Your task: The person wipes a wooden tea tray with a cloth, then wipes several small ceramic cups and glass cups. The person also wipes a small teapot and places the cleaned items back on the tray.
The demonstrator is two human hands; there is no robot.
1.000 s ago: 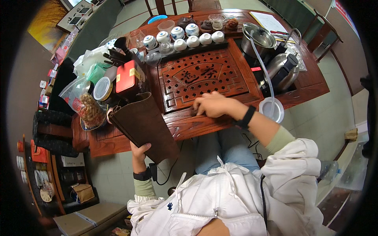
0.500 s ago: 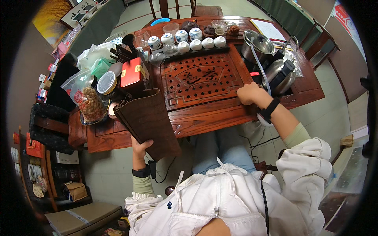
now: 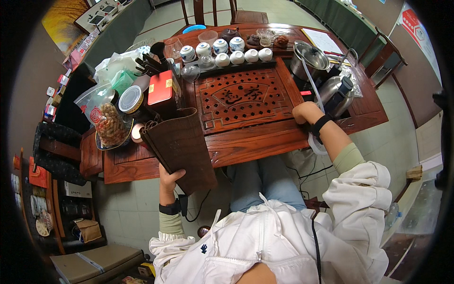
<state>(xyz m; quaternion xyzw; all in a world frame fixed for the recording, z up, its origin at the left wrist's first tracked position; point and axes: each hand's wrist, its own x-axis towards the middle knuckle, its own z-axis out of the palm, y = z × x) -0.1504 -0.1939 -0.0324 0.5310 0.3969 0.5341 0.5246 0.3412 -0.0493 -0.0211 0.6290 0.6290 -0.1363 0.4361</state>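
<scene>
A dark brown, leather-like folded piece (image 3: 182, 149) with a stitched or corded edge is held upright by my left hand (image 3: 171, 181). The thumb lies across its lower part and the other fingers are behind it. My right hand (image 3: 306, 112) is at the right front corner of the carved wooden tea tray (image 3: 246, 120), its fingers curled downward. What is in those fingers, if anything, is hidden. Just below my right wrist, a translucent whitish object (image 3: 318, 143) sticks out past the table edge. Beside this hand stands a steel kettle (image 3: 341, 102) with a black handle.
White cups (image 3: 237, 57) and blue-and-white jars (image 3: 220, 46) line the tray's far side. A red tin (image 3: 161, 87), a lidded jar (image 3: 130, 99) and a bag of nuts (image 3: 109, 124) crowd the left. At the right is a steel pot (image 3: 312, 56) near a clear tube (image 3: 311, 78).
My right hand has shifted slightly right and down, and more of the whitish object shows below it. My left hand keeps its hold on the brown folded piece.
</scene>
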